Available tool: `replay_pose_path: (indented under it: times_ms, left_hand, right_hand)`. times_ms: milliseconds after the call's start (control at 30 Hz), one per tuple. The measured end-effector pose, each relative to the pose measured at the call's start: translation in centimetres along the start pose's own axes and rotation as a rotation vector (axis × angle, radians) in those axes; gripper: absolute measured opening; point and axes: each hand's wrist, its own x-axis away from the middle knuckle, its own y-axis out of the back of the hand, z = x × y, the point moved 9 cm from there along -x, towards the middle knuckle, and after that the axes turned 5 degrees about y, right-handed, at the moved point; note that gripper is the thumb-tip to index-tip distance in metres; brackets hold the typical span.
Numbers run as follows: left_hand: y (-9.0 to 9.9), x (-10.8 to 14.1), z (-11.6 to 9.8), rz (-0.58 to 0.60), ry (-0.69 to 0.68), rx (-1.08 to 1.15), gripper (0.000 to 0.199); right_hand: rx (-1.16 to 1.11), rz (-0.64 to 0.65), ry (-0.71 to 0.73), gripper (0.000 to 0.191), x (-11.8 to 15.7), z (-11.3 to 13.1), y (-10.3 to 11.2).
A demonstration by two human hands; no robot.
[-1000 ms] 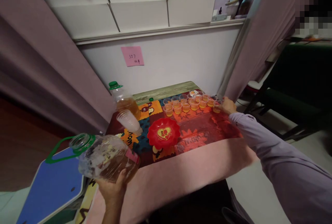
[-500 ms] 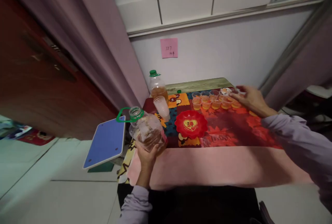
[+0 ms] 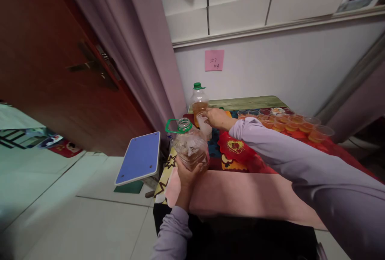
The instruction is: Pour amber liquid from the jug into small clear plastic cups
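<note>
My left hand [image 3: 189, 173] is wrapped round the lower part of a large clear plastic jug [image 3: 191, 145], which has a green handle ring and an uncapped mouth. At the far left of the table, my right hand [image 3: 218, 118] has its fingers closed on the rim of a stack of clear plastic cups [image 3: 205, 129]. How many cups it grips is hidden. Behind the stack stands a second jug [image 3: 200, 101], green-capped and partly filled with amber liquid. To the right, rows of cups [image 3: 293, 121] hold amber drink, partly covered by my right sleeve.
A red scalloped plate [image 3: 225, 143] with a gold heart lies right of the jug, partly under my right arm. A blue-topped stool [image 3: 140, 157] stands left of the table. The wall with a pink note [image 3: 214, 60] closes off the back.
My right hand has moved left from the filled cups to the cup stack. My left hand still holds the jug. The view has shifted left.
</note>
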Motion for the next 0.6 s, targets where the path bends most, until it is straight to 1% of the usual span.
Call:
replay_pose_path:
  times_ms: [67,167,333,433,533,600]
  left_hand:
    - [0.0,-0.1,0.3,0.01,0.004,-0.007,0.108]
    - [0.1,-0.3,0.8,0.001,0.006,-0.031,0.115]
    - [-0.3,-0.3,1.2,0.003,-0.027,0.031,0.114]
    - [-0.3,-0.3,1.3,-0.013,-0.037,-0.001,0.112]
    - [-0.3,-0.2,1.1,-0.015,-0.037,-0.016,0.111]
    - [-0.3,-0.1,0.7,-0.004,-0.035,-0.009,0.109]
  right_hand:
    - [0.009,0.027,-0.016,0.024,-0.7,-0.1,-0.8]
    - [0.014,0.048,-0.031,0.026,-1.1,-0.5,-1.4]
    - [-0.005,0.021,-0.055,0.021,-1.2,-1.3,-1.1]
    - [-0.026,-0.017,-0.07,0.021,-1.1,-1.6,-0.9]
    - [-0.072,-0.078,-0.096,0.022,-1.0,-1.8,0.0]
    - [-0.125,-0.162,-0.112,0.016,-0.6,-2.1,1.8]
